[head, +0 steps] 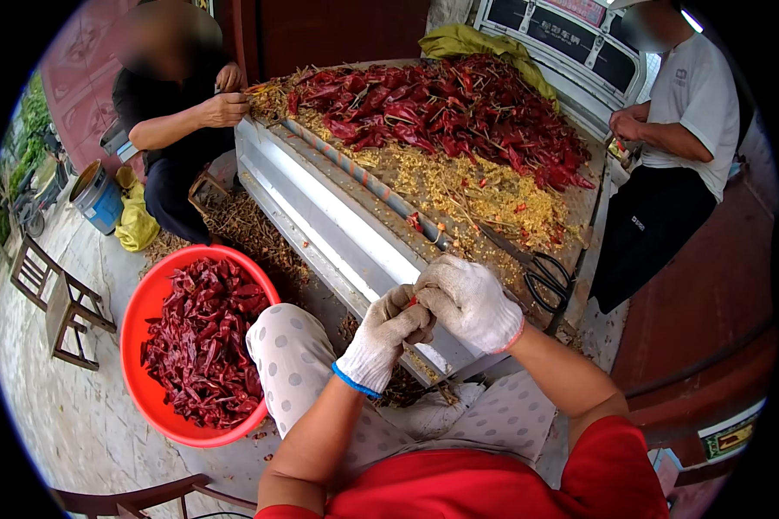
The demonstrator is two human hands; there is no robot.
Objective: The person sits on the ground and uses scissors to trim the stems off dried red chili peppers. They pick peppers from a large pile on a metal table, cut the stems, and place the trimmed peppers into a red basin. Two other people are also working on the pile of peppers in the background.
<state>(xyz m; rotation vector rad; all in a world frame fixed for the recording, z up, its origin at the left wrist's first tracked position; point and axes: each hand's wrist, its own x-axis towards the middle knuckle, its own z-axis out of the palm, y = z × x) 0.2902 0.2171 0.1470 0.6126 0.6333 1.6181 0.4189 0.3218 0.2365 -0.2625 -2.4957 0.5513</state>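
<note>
My left hand [389, 334], in a soiled white knit glove with a blue cuff, meets my right hand [464, 298], gloved alike with a pinkish-red cuff. Between their fingertips shows a small bit of a red chili pepper [413, 301]; the fingers hide most of it. Both hands are over the near corner of a metal-sided truck bed [337, 224]. A heap of dried red chilies [422, 113] covers its far part, with loose yellow seeds [493, 188] in front. Black-handled scissors [526, 258] lie just beyond my right hand.
On the floor at left, a red plastic basin [130, 350] holds dried chilies [204, 344]. Stems [247, 227] litter the ground. One person [169, 123] sits at far left, another [688, 110] at right. A wooden chair [71, 308] and a bucket [100, 201] stand leftward.
</note>
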